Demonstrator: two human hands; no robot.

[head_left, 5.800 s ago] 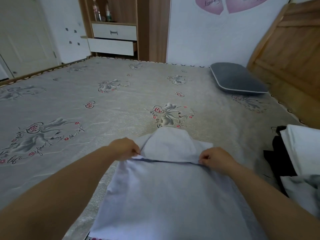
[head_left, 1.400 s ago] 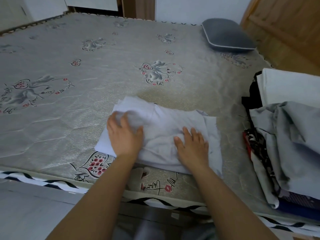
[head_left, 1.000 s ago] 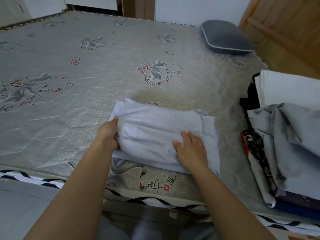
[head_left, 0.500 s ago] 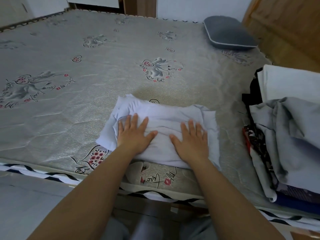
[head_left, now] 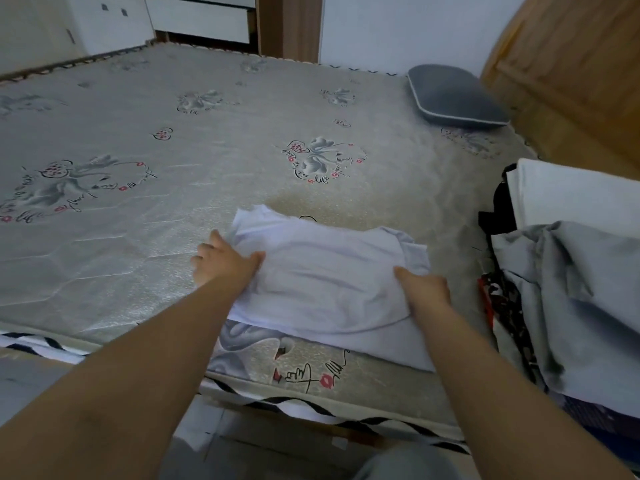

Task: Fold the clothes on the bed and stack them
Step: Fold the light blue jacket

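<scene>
A folded white garment [head_left: 322, 275] lies near the front edge of the bed [head_left: 173, 202]. My left hand [head_left: 221, 261] grips its left edge, thumb on top and fingers tucked under the cloth. My right hand [head_left: 424, 289] grips the right edge the same way, thumb over the fabric. The bundle looks slightly raised between my hands. A pile of unfolded clothes [head_left: 568, 289] sits at the right, with grey fabric on top, white cloth behind and dark patterned pieces beneath.
A grey pillow [head_left: 453, 97] lies at the far right of the mattress, by the wooden headboard [head_left: 571, 74]. White drawers [head_left: 201, 15] stand beyond the bed's far side. The mattress's patterned front edge [head_left: 311, 407] runs just below my arms.
Half a second ago both palms pressed flat on top of the garment. Now each hand has slid to a side edge and taken hold of it.
</scene>
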